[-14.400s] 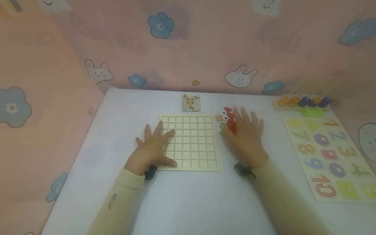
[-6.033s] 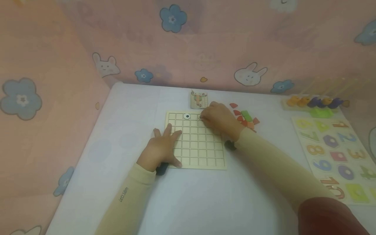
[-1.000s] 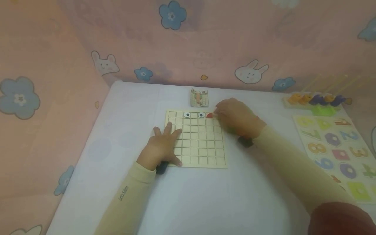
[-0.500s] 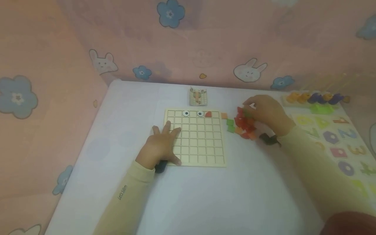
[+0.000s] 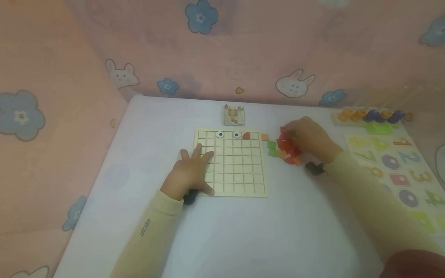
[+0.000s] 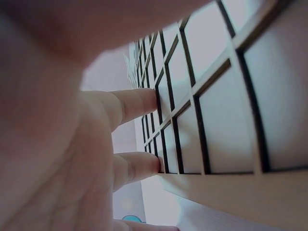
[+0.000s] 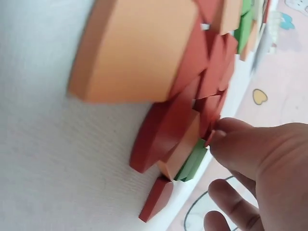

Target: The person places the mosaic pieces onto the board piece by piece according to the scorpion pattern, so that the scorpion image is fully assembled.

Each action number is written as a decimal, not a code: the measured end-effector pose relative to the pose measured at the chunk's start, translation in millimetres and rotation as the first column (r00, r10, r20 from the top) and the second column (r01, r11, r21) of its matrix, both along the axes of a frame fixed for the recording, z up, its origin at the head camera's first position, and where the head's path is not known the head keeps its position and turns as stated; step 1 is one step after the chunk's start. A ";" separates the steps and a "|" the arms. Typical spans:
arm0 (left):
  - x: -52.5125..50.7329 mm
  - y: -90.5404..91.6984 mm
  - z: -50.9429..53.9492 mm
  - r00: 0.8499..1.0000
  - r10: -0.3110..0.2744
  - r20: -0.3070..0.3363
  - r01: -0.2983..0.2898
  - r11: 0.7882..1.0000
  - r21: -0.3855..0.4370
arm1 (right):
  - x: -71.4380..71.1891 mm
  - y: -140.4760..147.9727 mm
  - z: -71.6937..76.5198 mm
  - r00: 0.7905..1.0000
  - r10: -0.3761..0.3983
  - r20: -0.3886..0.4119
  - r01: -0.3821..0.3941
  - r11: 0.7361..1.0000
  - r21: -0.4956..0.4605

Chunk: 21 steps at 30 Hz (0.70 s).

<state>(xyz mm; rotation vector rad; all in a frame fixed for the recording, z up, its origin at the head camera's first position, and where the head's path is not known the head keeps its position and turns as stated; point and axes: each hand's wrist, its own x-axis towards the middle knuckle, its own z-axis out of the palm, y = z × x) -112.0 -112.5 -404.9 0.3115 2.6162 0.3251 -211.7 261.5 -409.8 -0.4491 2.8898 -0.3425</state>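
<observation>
My left hand point(image 5: 185, 173) rests with spread fingers on the left side of a pale wooden grid board point(image 5: 229, 162); the left wrist view shows fingertips point(image 6: 149, 100) touching its edge. In the board's top row lie one eye tile point(image 5: 220, 134), another eye tile point(image 5: 236, 134) and a red rounded tile point(image 5: 246, 135). Right of the board, my right hand point(image 5: 311, 139) is over a heap of red, orange and green tiles point(image 5: 286, 146). In the right wrist view, its thumb and forefinger pinch a small red tile point(image 7: 209, 139), mostly hidden by the fingertips.
A small pattern card point(image 5: 233, 115) stands behind the board. Two green tiles point(image 5: 272, 148) and an orange tile point(image 5: 265, 137) lie beside the board's right edge. Farther right are a number puzzle board point(image 5: 393, 181) and a peg toy point(image 5: 372, 116) with orange and purple pieces.
Both eye tiles and the red tile have come onto the board's top row. My right hand has let go of that red tile and moved right to the heap. The left hand stays put.
</observation>
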 end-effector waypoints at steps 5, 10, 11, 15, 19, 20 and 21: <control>-0.3 0.1 -0.7 1.000 0.003 -0.001 -0.003 1.000 0.003 | -5.8 -0.7 -4.5 0.994 0.076 -0.076 -0.072 0.996 0.056; -0.2 -0.3 -0.3 1.000 0.002 -0.002 -0.002 1.000 0.000 | -9.7 -7.4 1.2 0.998 0.058 -0.037 -0.055 0.997 0.058; -0.2 -0.4 -0.2 1.000 0.002 -0.001 -0.002 1.000 -0.001 | -11.0 -8.5 1.6 0.998 0.054 -0.031 -0.053 0.997 0.055; -0.6 -0.4 0.4 1.000 0.002 -0.006 -0.002 1.000 0.002 | -16.3 -12.4 2.2 0.998 0.059 -0.027 -0.057 0.997 0.049; -0.2 0.3 1.7 1.000 0.004 -0.006 -0.004 1.000 0.008 | -21.1 -14.5 0.4 0.998 0.054 -0.022 -0.053 0.998 0.046; 0.0 0.5 1.9 1.000 0.004 -0.004 -0.004 1.000 0.008 | -21.9 -14.6 -0.2 0.999 0.050 -0.018 -0.049 0.998 0.045; 0.2 0.8 2.2 1.000 0.003 -0.003 -0.003 1.000 0.007 | -22.3 -14.8 -0.4 0.999 0.042 -0.013 -0.042 0.998 0.043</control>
